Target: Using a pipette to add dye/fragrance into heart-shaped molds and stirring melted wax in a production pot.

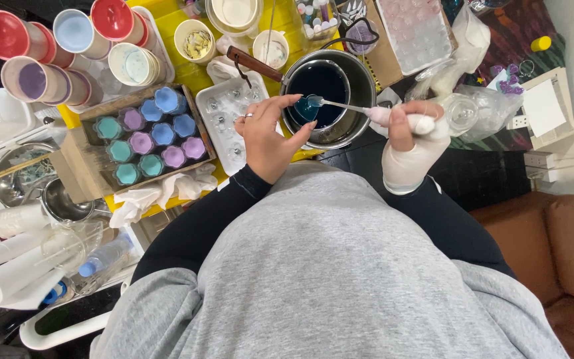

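1. Left hand (268, 136): bare, ring on one finger, fingers pinched on a small teal heart-shaped piece (305, 108) at the rim of the pan. Clamped on it, thumb below, fingertips above.
2. Right hand (412, 136): white glove, closed around the pale pink handle of a thin metal tool (347, 106). The tool tip meets the heart piece from 3 o'clock.
3. Hands are apart and work on the same piece from either side. The piece sits over the 9 o'clock edge of the steel saucepan (360, 83), which holds an inner vessel of dark blue liquid (323, 83); wooden handle points to 10 o'clock.
4. Looks done: cardboard tray (74, 159) at 9 o'clock of the left hand holds ten small flower-shaped moulds (151, 136), all filled with teal, lilac or blue. Fill appears set, but I cannot confirm that.
5. Looks part done: clear plastic cavity mould (224, 113) just beside the left hand, at its 10 o'clock; I cannot tell which cavities are filled.
6. Another clear mould tray (414, 33) at 1 o'clock of the pan; contents pale, state unclear.
7. Stock to hand: stacked tinted cups (54, 56) at 10 o'clock, red, blue and lilac inside. Crumpled tissue (157, 193) at the tray's 6 o'clock.
8. Judgement: pouring mostly complete on the flower set; work in hand is a single heart piece.
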